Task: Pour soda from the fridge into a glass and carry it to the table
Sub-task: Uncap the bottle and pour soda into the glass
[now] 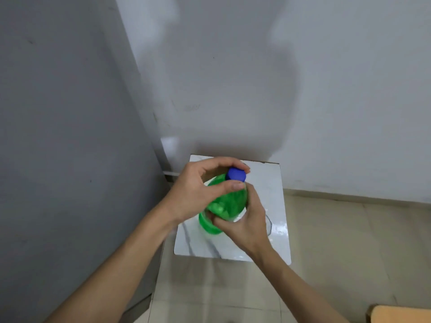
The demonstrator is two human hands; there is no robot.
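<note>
Hands: right [242, 220] grips bottle [224, 203], left [200, 190] pinches cap [236, 174].

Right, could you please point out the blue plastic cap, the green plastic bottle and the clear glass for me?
Blue plastic cap [236, 174]: head view, on its flat top.
Green plastic bottle [229, 201]: head view, on its upper body.
Clear glass [269, 226]: head view, on its rim beside the right hand [245, 226].

Centre frame: your right hand [242, 220] grips the green bottle [224, 203] round its body, tilted over the white table [277, 194]. Your left hand [198, 190] pinches the blue cap [236, 174]. Glass rim [269, 226] shows just right of your right hand. Grey fridge [70, 136] fills the left.
</note>
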